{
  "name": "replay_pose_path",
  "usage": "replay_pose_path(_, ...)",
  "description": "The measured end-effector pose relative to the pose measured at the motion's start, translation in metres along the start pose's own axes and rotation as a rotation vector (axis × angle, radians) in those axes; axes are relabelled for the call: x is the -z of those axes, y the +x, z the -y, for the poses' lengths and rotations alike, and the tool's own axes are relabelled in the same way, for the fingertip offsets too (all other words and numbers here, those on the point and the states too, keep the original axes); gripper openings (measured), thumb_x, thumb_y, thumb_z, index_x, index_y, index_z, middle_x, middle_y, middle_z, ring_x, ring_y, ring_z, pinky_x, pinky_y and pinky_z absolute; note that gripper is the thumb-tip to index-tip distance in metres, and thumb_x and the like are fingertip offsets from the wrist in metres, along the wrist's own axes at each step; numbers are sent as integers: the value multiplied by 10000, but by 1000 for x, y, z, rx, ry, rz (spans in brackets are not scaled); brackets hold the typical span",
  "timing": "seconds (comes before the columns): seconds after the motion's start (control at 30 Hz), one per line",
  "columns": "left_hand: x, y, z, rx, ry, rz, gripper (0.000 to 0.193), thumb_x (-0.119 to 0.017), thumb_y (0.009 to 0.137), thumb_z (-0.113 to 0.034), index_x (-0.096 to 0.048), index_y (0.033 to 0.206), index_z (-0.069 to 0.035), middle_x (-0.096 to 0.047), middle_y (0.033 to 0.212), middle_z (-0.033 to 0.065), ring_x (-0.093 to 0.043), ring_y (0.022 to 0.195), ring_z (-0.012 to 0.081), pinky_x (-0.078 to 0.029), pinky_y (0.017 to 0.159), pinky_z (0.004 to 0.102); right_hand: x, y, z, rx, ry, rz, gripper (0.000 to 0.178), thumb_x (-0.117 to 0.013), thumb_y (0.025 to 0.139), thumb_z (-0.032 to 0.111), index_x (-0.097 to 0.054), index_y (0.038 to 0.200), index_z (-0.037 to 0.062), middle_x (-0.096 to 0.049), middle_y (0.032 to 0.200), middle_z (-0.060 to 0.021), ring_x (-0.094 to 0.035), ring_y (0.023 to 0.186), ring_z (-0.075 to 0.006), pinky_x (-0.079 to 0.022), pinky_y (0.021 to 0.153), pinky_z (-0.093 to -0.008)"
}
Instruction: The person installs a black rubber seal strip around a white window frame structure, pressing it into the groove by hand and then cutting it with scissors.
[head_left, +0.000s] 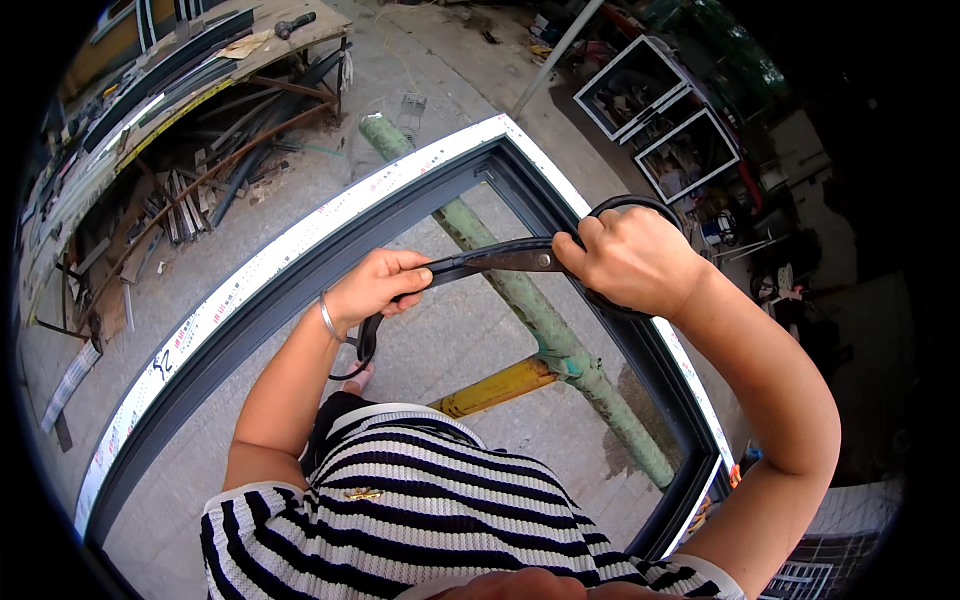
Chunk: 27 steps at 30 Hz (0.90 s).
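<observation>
right hand [640,252] grips black-handled scissors [518,260]; left hand [378,287] pinches black gasket strip [368,342] by the blade tips, seemingly to steady it; window frame [300,232] below both grips.

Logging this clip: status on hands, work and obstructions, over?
Left hand pinching black strip. Right hand gripping scissors, blades pointing left. Green pole passes under frame; nothing visibly blocking scissors.

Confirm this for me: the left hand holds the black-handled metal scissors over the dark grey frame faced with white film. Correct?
Not quite: the head view shows the right hand holding the black-handled metal scissors over the dark grey frame faced with white film. The left hand pinches a thin, flexible black strip instead.
</observation>
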<state>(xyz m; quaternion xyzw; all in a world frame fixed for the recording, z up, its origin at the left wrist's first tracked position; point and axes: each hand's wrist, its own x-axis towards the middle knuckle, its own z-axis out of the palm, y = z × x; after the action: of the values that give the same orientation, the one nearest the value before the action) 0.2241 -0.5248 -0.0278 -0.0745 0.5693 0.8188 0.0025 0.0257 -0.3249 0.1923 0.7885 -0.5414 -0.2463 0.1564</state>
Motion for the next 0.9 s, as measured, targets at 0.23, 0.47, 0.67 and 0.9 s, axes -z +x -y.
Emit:
replay_pose_path(0.23, -48, -16, 22, 107, -240, 181, 461, -392, 1098, -331, -605, 1281, 34, -587, 838, 10, -526, 685, 76, -460, 639, 213, 5, -56, 75, -758, 358, -51, 378, -832, 700, 247, -629, 981, 94, -603, 771, -93, -660, 730, -295, -525, 619, -418)
replay_pose_path(0.47, -96, -8, 89, 8, -239, 366, 396, -449, 1090, -313, -483, 1321, 6, -566, 1012, 30, -546, 919, 107, -477, 871, 271, 9, -85, 211, -1357, 846, 30, 342, -802, 798, 282, -686, 1067, 106, -652, 792, -80, -670, 684, -302, -504, 592, -435)
replay_pose_path(0.67, -132, -2, 122, 9, -255, 264, 339, -503, 1074, -261, -480, 1306, -16, -591, 1081, 39, -562, 1001, 121, -480, 924, 295, 5, -73, 285, -1580, 909, 65, 355, -814, 780, 293, -709, 1069, 115, -635, 775, -68, -660, 688, -280, -505, 584, -415)
replay_pose_path(0.9, -141, -1, 138, -7, -147, 224, 302, -497, 1074, -197, -475, 1316, -17, -570, 1149, 36, -529, 1059, 115, -428, 971, 283, -1, -63, 313, -1687, 850, -15, 365, -821, 766, 285, -712, 1066, 107, -622, 767, -53, -644, 659, -250, -489, 557, -390)
